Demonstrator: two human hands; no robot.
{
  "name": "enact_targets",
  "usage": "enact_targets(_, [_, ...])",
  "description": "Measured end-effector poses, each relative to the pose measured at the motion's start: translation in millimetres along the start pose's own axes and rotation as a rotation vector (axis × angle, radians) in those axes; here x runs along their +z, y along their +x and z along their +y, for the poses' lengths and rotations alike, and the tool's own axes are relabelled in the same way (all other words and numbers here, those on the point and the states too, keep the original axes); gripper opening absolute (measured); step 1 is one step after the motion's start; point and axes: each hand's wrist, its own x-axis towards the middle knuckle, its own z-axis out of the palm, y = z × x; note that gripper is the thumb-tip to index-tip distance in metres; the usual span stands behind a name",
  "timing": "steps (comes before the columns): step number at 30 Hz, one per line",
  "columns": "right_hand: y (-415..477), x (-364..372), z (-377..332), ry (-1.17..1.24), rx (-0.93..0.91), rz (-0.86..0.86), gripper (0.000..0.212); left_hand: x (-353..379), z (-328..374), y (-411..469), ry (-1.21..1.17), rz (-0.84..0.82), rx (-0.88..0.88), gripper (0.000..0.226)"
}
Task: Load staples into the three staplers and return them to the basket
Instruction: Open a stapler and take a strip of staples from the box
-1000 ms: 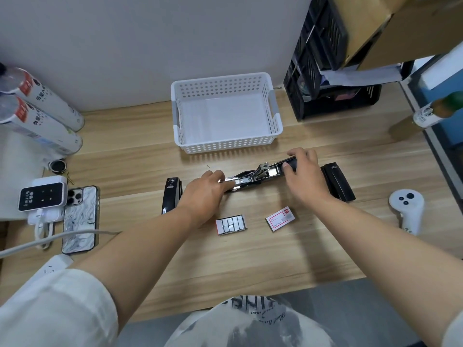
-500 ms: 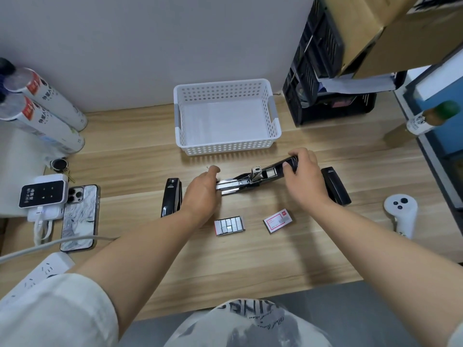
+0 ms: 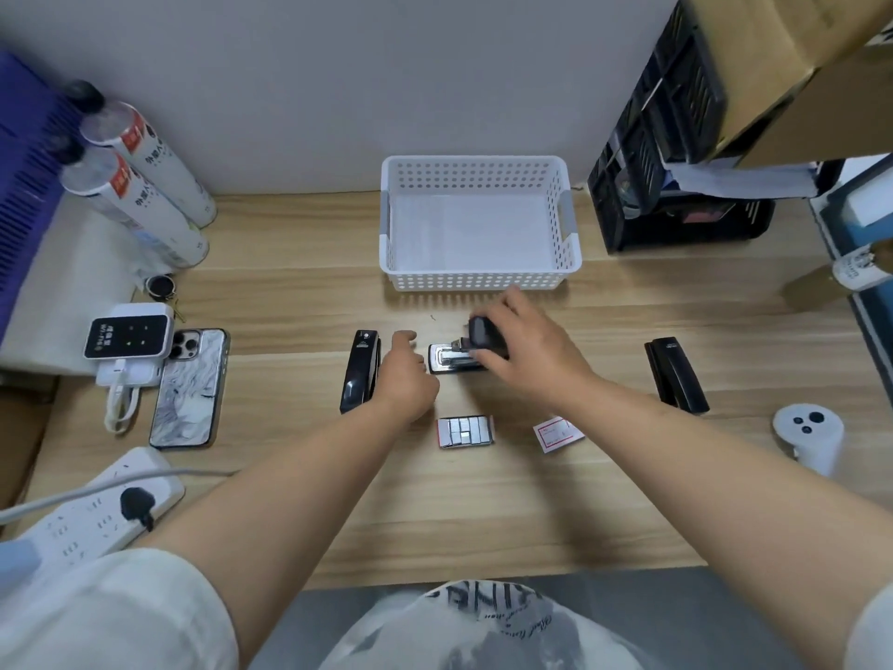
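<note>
A black stapler lies in the middle of the wooden desk, its metal staple channel showing. My right hand grips its black top arm, swung over toward the base. My left hand rests just left of that stapler's front end, fingers loosely curled, holding nothing. A second black stapler lies closed to the left, a third closed at the right. An open box of staple strips sits in front, its lid beside it. The white perforated basket stands behind, holding nothing.
A phone, a small white device and a power strip lie at the left. Two canisters stand at the back left. A black crate is at the back right, a white controller near the right edge.
The stapler was laid out open between both hands. My right hand has swung its top arm over toward the base, and my left hand has let go of the front end.
</note>
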Motion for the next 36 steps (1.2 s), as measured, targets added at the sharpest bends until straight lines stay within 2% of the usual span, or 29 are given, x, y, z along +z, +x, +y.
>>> enact_targets(3, [9,16,-8,-0.065,-0.036,-0.133,0.041,-2,1,3,-0.193,0.029,-0.090,0.049])
enact_targets(5, [13,21,-7,-0.159,-0.009,-0.131,0.044,-5,5,3,-0.337,0.058,-0.153,0.042])
enact_targets(7, [14,24,-4,-0.187,0.038,-0.147,0.046,-10,10,3,-0.357,0.034,-0.158,0.037])
enact_targets(11, [15,29,1,-0.124,0.160,-0.264,0.051,-13,10,4,-0.293,-0.106,-0.153,0.093])
enact_targets(13, [16,32,2,-0.097,0.206,-0.322,0.058,-12,6,9,-0.258,-0.096,-0.152,0.097])
enact_targets(16, [14,38,3,-0.172,0.252,-0.428,0.080,-11,1,17,-0.233,-0.062,-0.148,0.087])
enact_targets(18, [13,41,5,-0.261,0.257,-0.410,0.078,-11,1,21,-0.226,-0.053,-0.161,0.080])
enact_targets(20, [11,42,9,-0.336,0.272,-0.363,0.067,-13,1,23,-0.220,-0.060,-0.164,0.076])
enact_targets(23, [10,42,15,-0.343,0.259,-0.320,0.054,-15,3,24,-0.219,-0.077,-0.158,0.070])
enact_targets(27, [10,34,22,-0.238,0.195,-0.309,0.033,-19,11,20,-0.200,-0.122,-0.145,0.062])
enact_targets(32, [9,12,28,-0.024,0.213,-0.229,0.034,-34,25,12,-0.430,-0.337,-0.233,0.088])
enact_targets(33, [10,7,27,0.026,0.217,-0.208,0.034,-36,31,11,-0.477,-0.389,-0.229,0.086])
enact_targets(36, [14,-6,22,0.148,0.212,-0.151,0.035,-40,50,9,-0.618,-0.459,-0.143,0.063])
